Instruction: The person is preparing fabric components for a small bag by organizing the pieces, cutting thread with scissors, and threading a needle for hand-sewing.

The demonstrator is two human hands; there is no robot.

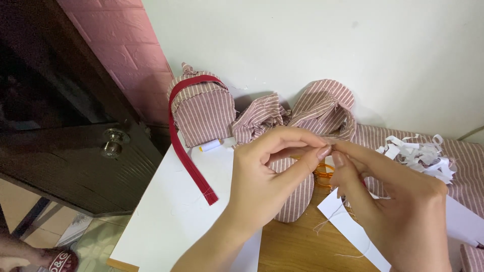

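**Two hands met fingertip to fingertip over striped cloth**

The white table served as my landmark, and it was the biggest thing there after the one dark wooden door standing to its left, with a single round metal knob. Along the far edge of the table lay a heap of maroon-and-white striped fabric, bunched against the wall. At the table's far left corner sat one small pouch of the same stripe, with one red strip trailing from it down across the white top. Toward the table's right end I counted one pile of shredded white paper and one loose white paper sheet nearer the front.

Above the middle of the table were two hands. The left hand had thumb and forefinger pressed together in a pinch; the right hand pinched likewise, tips touching the left's. What they held was too fine for me to tell. Just beneath them lay a striped piece and something orange, mostly hidden. One small white spool rested beside the pouch.
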